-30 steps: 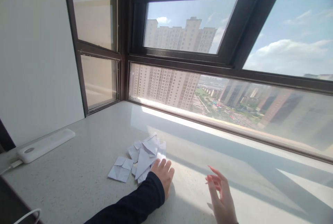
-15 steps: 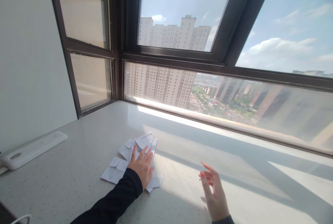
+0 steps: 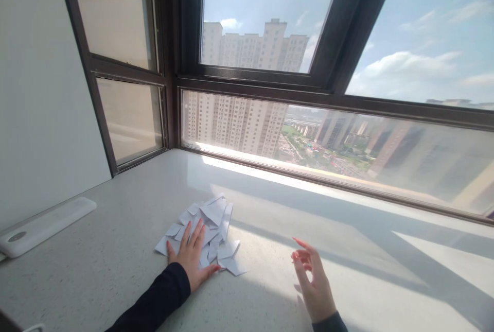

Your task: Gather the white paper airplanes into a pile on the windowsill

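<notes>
A small heap of folded white paper pieces [image 3: 214, 216] lies on the pale speckled window ledge [image 3: 127, 229]. My left hand [image 3: 191, 257] rests flat on the near left part of the heap, fingers stretched out and spread, in a dark sleeve. To the right, my right hand [image 3: 312, 283] hovers above the ledge, on its edge with the fingers loosely curled and apart, holding nothing. It is well clear of the papers.
A white power bank [image 3: 42, 225] lies at the left edge of the ledge by the white wall. Dark window frames [image 3: 270, 92] run along the back, with high-rise blocks outside. Sunlight patches fall across the ledge on the right.
My left hand has slid leftwards across the paper heap, from its right side to its left, and the pieces have shifted and spread. The right hand has barely moved.
</notes>
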`<control>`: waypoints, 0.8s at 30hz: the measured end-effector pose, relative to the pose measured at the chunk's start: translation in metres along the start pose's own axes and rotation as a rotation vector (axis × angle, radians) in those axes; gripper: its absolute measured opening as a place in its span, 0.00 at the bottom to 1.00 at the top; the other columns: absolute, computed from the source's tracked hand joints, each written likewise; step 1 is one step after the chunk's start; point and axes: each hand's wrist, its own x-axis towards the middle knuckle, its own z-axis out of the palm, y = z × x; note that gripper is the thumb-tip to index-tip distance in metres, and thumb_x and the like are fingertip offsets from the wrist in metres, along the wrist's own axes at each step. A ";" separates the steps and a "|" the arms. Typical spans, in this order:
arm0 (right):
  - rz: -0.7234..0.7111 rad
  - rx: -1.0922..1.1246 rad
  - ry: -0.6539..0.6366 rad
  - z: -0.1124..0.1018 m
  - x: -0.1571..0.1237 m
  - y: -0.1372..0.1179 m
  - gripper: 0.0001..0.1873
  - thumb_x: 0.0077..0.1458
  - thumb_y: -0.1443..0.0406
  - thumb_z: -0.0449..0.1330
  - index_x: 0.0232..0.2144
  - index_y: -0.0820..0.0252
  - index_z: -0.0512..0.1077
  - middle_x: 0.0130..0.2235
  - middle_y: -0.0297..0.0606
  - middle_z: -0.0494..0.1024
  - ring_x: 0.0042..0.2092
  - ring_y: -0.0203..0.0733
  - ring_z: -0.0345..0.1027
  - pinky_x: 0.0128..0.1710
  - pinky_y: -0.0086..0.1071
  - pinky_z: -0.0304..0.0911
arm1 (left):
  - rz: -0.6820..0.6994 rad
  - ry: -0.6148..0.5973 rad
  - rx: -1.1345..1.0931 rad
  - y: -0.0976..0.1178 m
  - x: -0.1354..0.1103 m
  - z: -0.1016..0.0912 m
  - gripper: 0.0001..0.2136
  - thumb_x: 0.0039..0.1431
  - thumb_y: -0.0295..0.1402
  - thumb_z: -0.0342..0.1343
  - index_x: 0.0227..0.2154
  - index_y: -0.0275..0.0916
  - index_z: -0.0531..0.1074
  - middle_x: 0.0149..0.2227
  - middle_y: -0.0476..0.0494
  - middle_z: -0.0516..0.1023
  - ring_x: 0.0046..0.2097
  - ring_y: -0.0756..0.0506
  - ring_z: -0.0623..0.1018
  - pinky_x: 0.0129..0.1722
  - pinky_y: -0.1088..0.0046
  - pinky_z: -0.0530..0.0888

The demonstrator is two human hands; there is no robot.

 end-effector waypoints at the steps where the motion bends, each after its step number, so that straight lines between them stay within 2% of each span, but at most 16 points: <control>1: -0.003 0.000 -0.005 0.000 0.000 0.000 0.21 0.51 0.51 0.45 0.42 0.56 0.62 0.28 0.34 0.68 0.30 0.41 0.63 0.30 0.38 0.60 | 0.015 0.015 -0.006 -0.001 0.003 -0.001 0.38 0.43 0.56 0.44 0.55 0.39 0.49 0.59 0.39 0.48 0.59 0.34 0.45 0.49 0.43 0.49; 3: -0.002 0.003 -0.016 0.001 -0.001 0.000 0.20 0.52 0.52 0.45 0.42 0.55 0.62 0.28 0.34 0.68 0.30 0.41 0.63 0.30 0.38 0.60 | 0.060 0.069 -0.022 0.000 0.006 -0.003 0.39 0.42 0.58 0.44 0.55 0.39 0.51 0.58 0.38 0.50 0.58 0.33 0.47 0.49 0.43 0.49; 6: 0.003 0.005 -0.032 0.001 -0.001 0.000 0.20 0.52 0.52 0.44 0.42 0.55 0.61 0.28 0.34 0.68 0.30 0.41 0.63 0.30 0.38 0.60 | 0.181 0.164 -0.037 0.013 0.000 0.000 0.41 0.41 0.60 0.42 0.55 0.39 0.51 0.58 0.38 0.51 0.58 0.32 0.46 0.51 0.44 0.43; 8: -0.002 0.003 -0.036 0.002 -0.002 0.000 0.20 0.52 0.52 0.44 0.42 0.55 0.61 0.28 0.34 0.68 0.30 0.40 0.63 0.29 0.37 0.60 | 0.292 0.160 -0.040 0.026 -0.005 0.005 0.39 0.43 0.58 0.41 0.56 0.40 0.49 0.58 0.39 0.50 0.58 0.33 0.46 0.52 0.45 0.40; 10: -0.010 0.002 -0.035 0.002 -0.002 0.000 0.21 0.52 0.52 0.44 0.42 0.55 0.61 0.28 0.34 0.68 0.29 0.40 0.62 0.28 0.37 0.60 | 0.394 0.100 -0.038 0.036 -0.006 0.011 0.34 0.47 0.55 0.40 0.56 0.43 0.49 0.59 0.41 0.50 0.58 0.33 0.46 0.51 0.43 0.40; 12: -0.016 0.001 -0.033 0.002 -0.002 0.000 0.21 0.52 0.51 0.44 0.42 0.56 0.61 0.28 0.34 0.68 0.28 0.39 0.62 0.28 0.36 0.60 | 0.415 0.053 -0.023 0.042 -0.005 0.017 0.30 0.50 0.51 0.39 0.55 0.44 0.50 0.59 0.43 0.50 0.58 0.33 0.47 0.50 0.41 0.40; 16: -0.014 0.000 -0.040 0.002 -0.002 0.001 0.20 0.52 0.53 0.44 0.43 0.56 0.61 0.28 0.34 0.68 0.27 0.39 0.61 0.27 0.37 0.60 | 0.356 0.043 0.028 0.041 0.000 0.024 0.26 0.51 0.41 0.42 0.55 0.44 0.50 0.59 0.44 0.49 0.58 0.33 0.48 0.49 0.41 0.40; 19: -0.029 0.000 -0.096 0.002 -0.001 0.003 0.19 0.52 0.54 0.45 0.43 0.56 0.61 0.28 0.34 0.68 0.27 0.38 0.62 0.27 0.36 0.61 | 0.421 0.023 0.006 0.046 -0.005 0.020 0.26 0.51 0.36 0.42 0.55 0.43 0.51 0.59 0.44 0.50 0.57 0.35 0.50 0.51 0.47 0.45; 21: -0.052 0.014 -0.145 0.003 0.001 0.004 0.19 0.52 0.55 0.46 0.44 0.57 0.60 0.29 0.35 0.69 0.27 0.38 0.62 0.26 0.34 0.62 | 0.490 -0.029 -0.046 0.056 -0.010 0.011 0.23 0.51 0.36 0.43 0.52 0.42 0.55 0.57 0.42 0.54 0.55 0.37 0.56 0.50 0.54 0.53; 23: -0.052 0.044 -0.179 0.003 0.001 0.005 0.20 0.51 0.55 0.47 0.44 0.58 0.60 0.28 0.34 0.68 0.25 0.36 0.62 0.24 0.31 0.61 | 0.512 -0.055 -0.098 0.069 -0.013 0.001 0.20 0.51 0.39 0.43 0.47 0.41 0.61 0.52 0.40 0.62 0.49 0.39 0.64 0.45 0.60 0.61; 24: -0.037 0.061 -0.194 0.004 0.001 0.005 0.19 0.51 0.55 0.47 0.44 0.58 0.60 0.26 0.33 0.67 0.24 0.35 0.61 0.22 0.30 0.60 | 0.530 -0.094 -0.111 0.076 -0.013 -0.004 0.16 0.53 0.39 0.41 0.42 0.40 0.64 0.46 0.40 0.68 0.44 0.41 0.68 0.40 0.63 0.64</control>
